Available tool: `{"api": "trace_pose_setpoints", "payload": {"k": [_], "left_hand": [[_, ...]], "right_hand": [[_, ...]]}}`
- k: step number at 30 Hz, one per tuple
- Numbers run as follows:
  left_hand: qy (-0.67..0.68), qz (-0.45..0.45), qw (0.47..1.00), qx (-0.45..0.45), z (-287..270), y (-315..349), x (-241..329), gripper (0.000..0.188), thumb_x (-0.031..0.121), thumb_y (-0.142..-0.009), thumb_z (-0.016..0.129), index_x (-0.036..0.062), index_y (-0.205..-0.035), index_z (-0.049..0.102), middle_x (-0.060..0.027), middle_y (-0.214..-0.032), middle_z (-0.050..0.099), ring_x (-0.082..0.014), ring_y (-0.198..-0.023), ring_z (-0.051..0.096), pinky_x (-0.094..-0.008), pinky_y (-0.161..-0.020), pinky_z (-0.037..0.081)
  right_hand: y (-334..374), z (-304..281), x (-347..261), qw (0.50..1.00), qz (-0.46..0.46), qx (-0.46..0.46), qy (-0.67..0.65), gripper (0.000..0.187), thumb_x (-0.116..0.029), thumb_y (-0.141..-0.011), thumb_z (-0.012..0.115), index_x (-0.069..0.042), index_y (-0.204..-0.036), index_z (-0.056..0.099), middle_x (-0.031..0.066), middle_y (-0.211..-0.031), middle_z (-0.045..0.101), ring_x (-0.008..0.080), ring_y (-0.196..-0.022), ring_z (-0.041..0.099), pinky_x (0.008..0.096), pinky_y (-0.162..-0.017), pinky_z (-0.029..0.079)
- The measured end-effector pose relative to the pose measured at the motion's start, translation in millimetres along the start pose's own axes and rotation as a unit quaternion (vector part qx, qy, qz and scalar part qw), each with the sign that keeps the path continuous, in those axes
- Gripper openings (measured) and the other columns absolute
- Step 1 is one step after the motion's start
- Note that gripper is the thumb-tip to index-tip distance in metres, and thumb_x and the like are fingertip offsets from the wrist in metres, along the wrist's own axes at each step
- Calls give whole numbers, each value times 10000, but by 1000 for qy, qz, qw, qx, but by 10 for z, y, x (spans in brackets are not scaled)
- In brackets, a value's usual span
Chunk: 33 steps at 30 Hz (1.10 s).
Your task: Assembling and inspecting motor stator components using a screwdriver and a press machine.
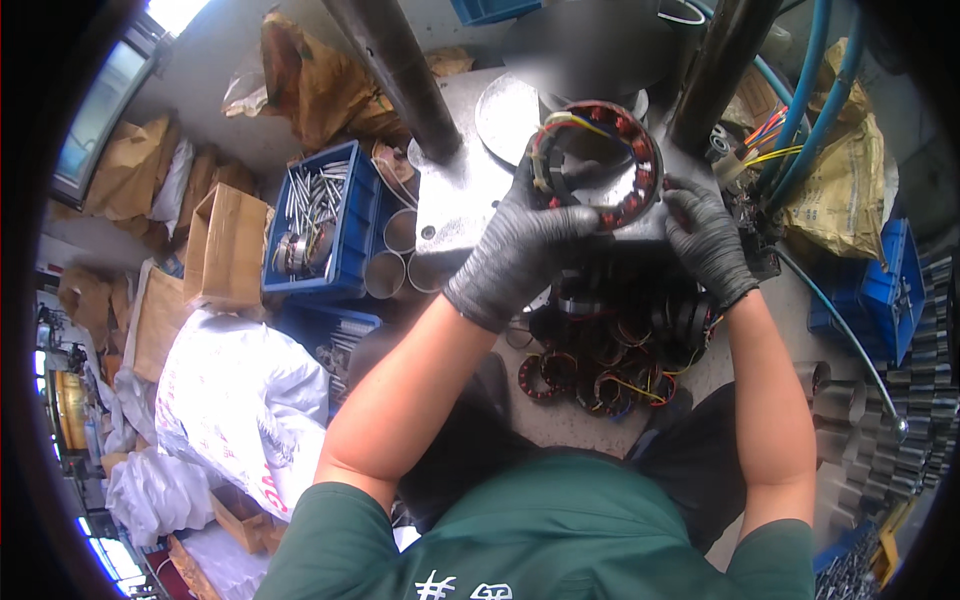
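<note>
Both my hands wear dark grey gloves. My left hand (525, 245) grips a motor stator (641, 150), a black ring with copper windings and yellow, red and white lead wires. Its thumb lies along the ring's lower edge, and the other fingers are partly hidden behind its left side. The stator is held tilted above a metal press plate (450, 205). Beside the ring's right edge is my right hand (712, 240), its fingers bent and thumb apart from them; whether the fingertips touch the ring is unclear.
Two steel columns (405, 85) (722, 75) flank the plate. Below it lies a pile of stators (605, 390). At left stand a blue bin (345, 225) of metal shafts, a cardboard box (225, 245) and a white sack (240, 390). Blue hoses (815, 85) hang at right; metal cylinders (910, 390) are stacked there.
</note>
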<state>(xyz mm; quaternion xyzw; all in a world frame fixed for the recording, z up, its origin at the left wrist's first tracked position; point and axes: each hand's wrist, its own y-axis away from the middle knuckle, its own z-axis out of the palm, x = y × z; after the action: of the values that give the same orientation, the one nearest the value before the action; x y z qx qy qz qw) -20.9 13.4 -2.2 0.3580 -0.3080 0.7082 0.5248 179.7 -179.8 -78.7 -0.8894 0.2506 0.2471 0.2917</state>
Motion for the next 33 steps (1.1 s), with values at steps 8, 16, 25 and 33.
{"api": "trace_pose_setpoints", "payload": {"k": [8, 16, 25, 33], "left_hand": [[-15, 92, 995, -20, -17, 31, -222, 1283, -93, -768, 818, 197, -1699, -16, -148, -1609, 373, -296, -1456, 457, -419, -1128, 514], [-241, 136, 959, -65, 59, 178, -360, 1238, -92, -835, 789, 200, -1699, -48, -173, -1609, 366, -267, -1370, 540, -399, -1035, 571], [-688, 322, 645, -79, 401, 149, -141, 1185, 361, -640, 993, 148, -1599, 330, -351, -1553, 376, -515, -1310, 558, -551, -1055, 527], [-709, 247, 640, -163, 901, 19, 353, 566, 172, -642, 983, 96, -1106, 669, -307, -1558, 412, -389, -1235, 648, -435, -968, 580]], "right_hand": [[-14, -144, -261, 944, 132, 72, -292, 207, -85, -954, 751, -33, -1153, 732, 59, -1131, 727, 123, -1024, 654, 300, -899, 546], [349, -194, -757, 937, 22, 13, -349, 762, -125, -964, 724, -31, -1609, 331, 185, -1415, 603, 227, -1287, 596, 368, -1117, 460], [413, -231, -565, 932, 104, 57, -343, 577, -121, -940, 665, -26, -1488, 515, 197, -1154, 737, 248, -1050, 727, 377, -919, 573], [373, -731, -802, 924, 105, 59, -363, 431, -170, -928, 708, -10, -1319, 622, 157, -1077, 751, 229, -983, 736, 360, -871, 577]]}}
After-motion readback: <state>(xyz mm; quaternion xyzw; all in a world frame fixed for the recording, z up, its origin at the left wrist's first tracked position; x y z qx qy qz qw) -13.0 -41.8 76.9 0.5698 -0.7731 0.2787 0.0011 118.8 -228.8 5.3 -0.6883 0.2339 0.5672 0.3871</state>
